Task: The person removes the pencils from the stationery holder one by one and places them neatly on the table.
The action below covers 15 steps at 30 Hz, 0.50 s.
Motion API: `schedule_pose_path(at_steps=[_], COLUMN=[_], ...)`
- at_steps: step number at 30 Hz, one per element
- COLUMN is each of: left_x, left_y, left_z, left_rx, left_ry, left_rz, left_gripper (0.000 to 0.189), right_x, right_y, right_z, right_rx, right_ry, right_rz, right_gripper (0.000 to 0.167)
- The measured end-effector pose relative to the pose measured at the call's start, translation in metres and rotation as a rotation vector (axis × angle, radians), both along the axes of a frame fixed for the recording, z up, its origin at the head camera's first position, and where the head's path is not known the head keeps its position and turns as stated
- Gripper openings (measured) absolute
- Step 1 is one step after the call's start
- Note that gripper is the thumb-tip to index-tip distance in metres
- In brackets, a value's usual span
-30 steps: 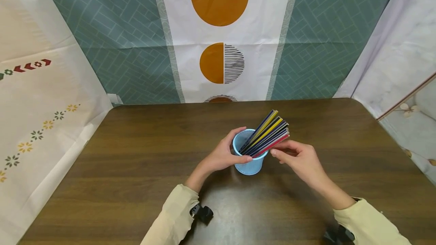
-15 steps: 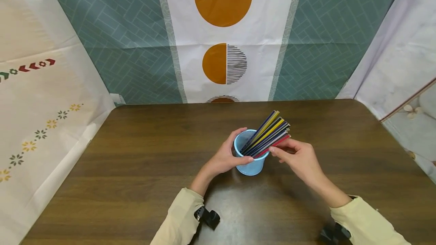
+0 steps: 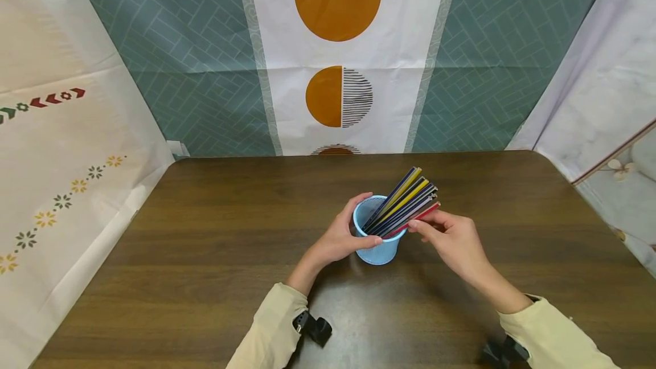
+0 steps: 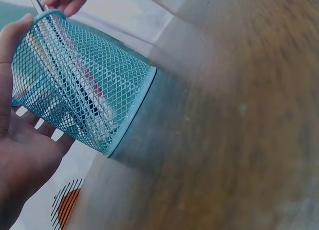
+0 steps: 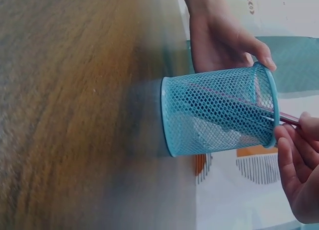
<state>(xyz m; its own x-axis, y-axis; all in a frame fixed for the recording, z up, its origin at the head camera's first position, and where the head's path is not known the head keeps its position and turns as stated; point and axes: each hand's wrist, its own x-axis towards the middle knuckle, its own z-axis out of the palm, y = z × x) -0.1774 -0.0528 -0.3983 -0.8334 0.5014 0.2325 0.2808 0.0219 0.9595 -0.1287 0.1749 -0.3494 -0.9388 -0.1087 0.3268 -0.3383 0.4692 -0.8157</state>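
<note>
A light blue mesh pencil cup (image 3: pixel 378 254) stands upright on the brown wooden table (image 3: pixel 230 215). Several pencils (image 3: pixel 401 203), mostly dark blue, black and yellow, lean out of it toward the back right. My left hand (image 3: pixel 334 239) grips the cup from the left, thumb on the near side of the rim. At the cup's right rim, my right hand (image 3: pixel 457 242) pinches a red pencil (image 3: pixel 431 209) between thumb and finger. The pencil's lower part is still inside the mesh, as the right wrist view shows its shaft (image 5: pixel 289 119) at the rim.
Behind the table hangs a green and white patterned cloth (image 3: pixel 205 73). Pale cloths hang at the left (image 3: pixel 61 187) and right (image 3: pixel 589 73) sides. A small black device (image 3: pixel 314 326) is strapped at the left wrist.
My right thumb and finger have closed on the red pencil, which now stands slightly apart from the others. The left hand stays on the cup; the view has shifted slightly.
</note>
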Motion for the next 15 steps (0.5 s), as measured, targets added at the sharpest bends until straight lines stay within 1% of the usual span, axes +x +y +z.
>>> schedule_pose_path(at_steps=[4,7,15], left_x=[0.000,0.000,0.000], left_y=[0.000,0.000,-0.001], left_z=[0.000,-0.001,-0.001], left_rx=[-0.012,-0.012,0.013], left_ry=[0.002,0.001,-0.006], left_rz=[0.006,0.011,-0.004], left_gripper=[0.085,0.085,0.084], right_x=[0.001,0.002,0.006], right_y=[0.000,0.002,0.008], right_z=[0.004,0.009,0.030], right_rx=[0.027,0.058,0.107], right_ry=[0.042,0.093,0.215], right_rz=[-0.013,-0.017,-0.016], right_gripper=[0.008,0.006,0.004])
